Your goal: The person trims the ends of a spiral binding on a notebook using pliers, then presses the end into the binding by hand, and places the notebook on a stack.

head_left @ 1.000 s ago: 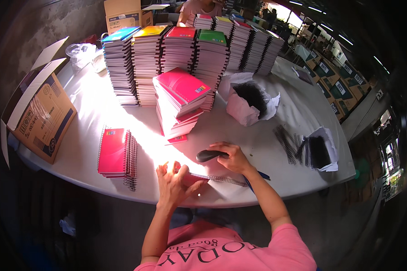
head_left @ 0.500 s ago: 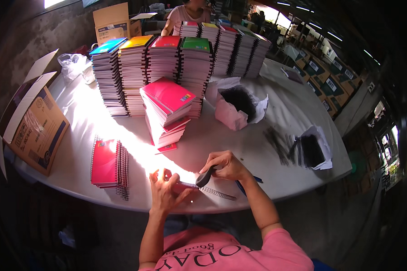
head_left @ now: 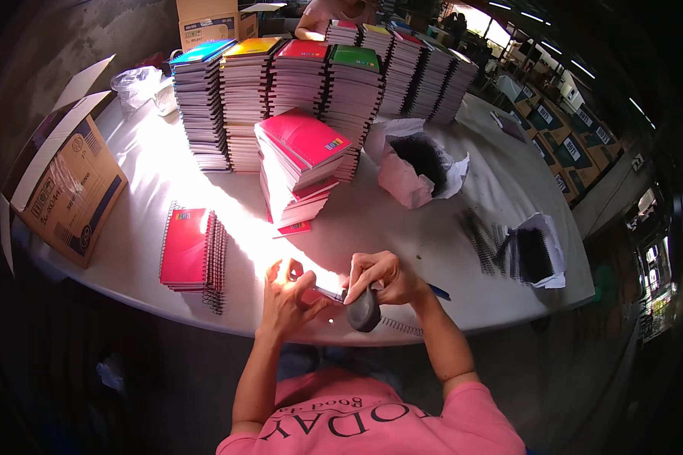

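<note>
An open cardboard box [head_left: 68, 189] was seen at nine o'clock, hanging over the edge of the white table [head_left: 448, 235]; its contents could not be made out. Just right of it a short pile of red spiral notebooks [head_left: 192, 249] lay flat. At eleven o'clock a clear plastic bag [head_left: 135, 85] was set by the tall rows of notebook stacks [head_left: 311, 83], and a leaning pile of red-covered notebooks [head_left: 300, 167] stood in front of them. Past centre, at one o'clock, a torn pink paper wrapper [head_left: 410, 171] was found open, with a dark mass of black binding coils inside. At three o'clock a white paper packet [head_left: 539, 254] held more black coils, and loose coils [head_left: 482, 239] lay beside it.

At six o'clock, at the near table edge, the left hand [head_left: 287, 299] was pinched on the sunlit notebook [head_left: 315, 287] being worked on, fingers curled. The right hand [head_left: 383, 277] was closed around a dark handled tool [head_left: 363, 309], its tip brought to the notebook's edge, and a spiral wire [head_left: 398, 326] trailed out toward four o'clock.

Compared with a second before, the left hand, then spread flat on the table, had been curled into a pinch, and the tool had been turned from lying level to pointing downward.
</note>
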